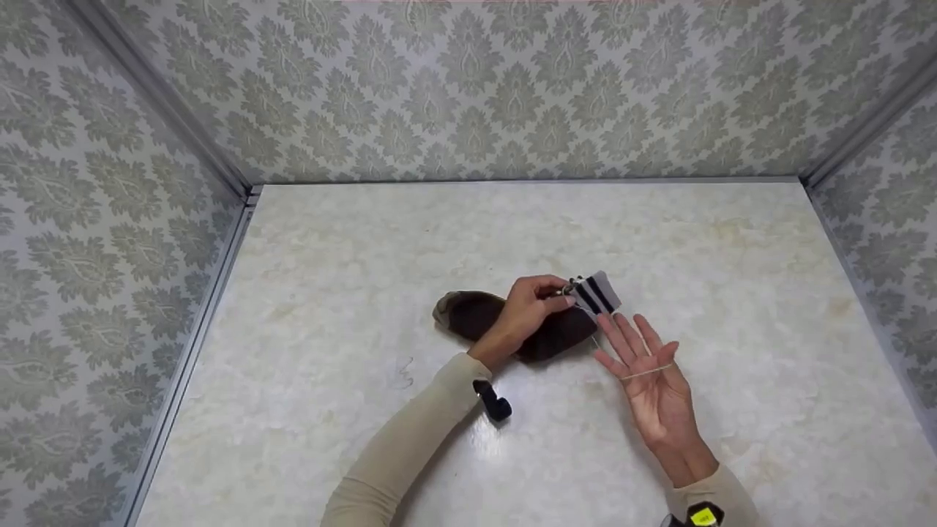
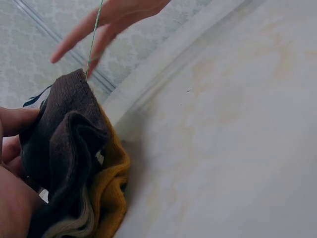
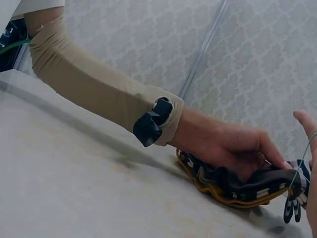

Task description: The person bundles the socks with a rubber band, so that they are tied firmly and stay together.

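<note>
A bundle of dark knitted socks (image 1: 562, 335) lies on the table below the left hand (image 1: 521, 316). The left thumb and fingers pinch the bundle near its grey-and-black striped end (image 1: 603, 290). Mustard-coloured knit (image 2: 115, 181) shows along its side in the left wrist view. To the right, the right hand (image 1: 651, 391) is held palm up with its fingers spread and straight. A thin thread (image 1: 648, 372) crosses that palm. In the left wrist view the taut greenish thread (image 2: 93, 42) runs from the bundle's end up to the right hand. The left fingertips are partly hidden.
The pale marbled tabletop (image 1: 329, 293) is bounded by patterned walls (image 1: 476, 95) at the back and both sides. A small squiggly mark or strand (image 1: 405, 372) is on the table left of the left forearm. Black devices (image 1: 492, 401) are strapped at the wrists.
</note>
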`<state>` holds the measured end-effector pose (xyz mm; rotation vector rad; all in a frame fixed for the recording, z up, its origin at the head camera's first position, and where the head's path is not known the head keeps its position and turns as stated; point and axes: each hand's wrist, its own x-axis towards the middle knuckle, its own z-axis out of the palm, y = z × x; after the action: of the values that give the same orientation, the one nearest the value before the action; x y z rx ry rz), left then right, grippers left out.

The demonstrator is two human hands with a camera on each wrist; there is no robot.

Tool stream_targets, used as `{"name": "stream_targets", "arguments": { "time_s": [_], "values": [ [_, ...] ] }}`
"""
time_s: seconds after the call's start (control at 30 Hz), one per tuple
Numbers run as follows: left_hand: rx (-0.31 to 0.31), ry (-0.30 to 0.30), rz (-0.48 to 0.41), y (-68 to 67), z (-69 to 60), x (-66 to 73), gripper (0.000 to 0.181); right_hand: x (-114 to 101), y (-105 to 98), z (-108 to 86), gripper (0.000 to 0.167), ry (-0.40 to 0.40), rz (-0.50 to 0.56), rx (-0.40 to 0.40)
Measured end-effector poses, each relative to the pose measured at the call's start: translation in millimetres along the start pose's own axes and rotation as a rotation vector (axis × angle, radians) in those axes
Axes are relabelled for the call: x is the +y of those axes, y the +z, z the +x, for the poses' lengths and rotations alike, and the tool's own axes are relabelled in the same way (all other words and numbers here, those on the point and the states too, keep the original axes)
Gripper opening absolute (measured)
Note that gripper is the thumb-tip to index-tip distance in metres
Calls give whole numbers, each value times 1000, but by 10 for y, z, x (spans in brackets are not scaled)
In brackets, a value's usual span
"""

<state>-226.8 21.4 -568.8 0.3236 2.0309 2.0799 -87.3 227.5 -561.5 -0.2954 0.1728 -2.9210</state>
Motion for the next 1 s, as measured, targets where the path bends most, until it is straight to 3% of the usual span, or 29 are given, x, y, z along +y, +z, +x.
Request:
{"name": "stream_targets", "arguments": {
  "time_s": [0.13, 0.37, 0.67, 0.9, 1.0],
  "values": [
    [4, 0, 9, 18, -11, 10, 17, 32, 55, -72, 86, 48, -90, 51],
    [11, 20, 55, 14, -17, -3, 17, 91, 23, -162, 92, 171, -28, 44],
    [8, 35, 60, 9, -22, -9, 18, 73, -71, -117, 87, 273, -96, 21],
    [-72, 51, 1, -26, -31, -25, 20, -68, -169, -11, 90, 191, -52, 227],
    [-119, 61, -10, -41, -31, -35, 22, -117, -192, 30, 80, 143, -30, 249]
  ]
}}
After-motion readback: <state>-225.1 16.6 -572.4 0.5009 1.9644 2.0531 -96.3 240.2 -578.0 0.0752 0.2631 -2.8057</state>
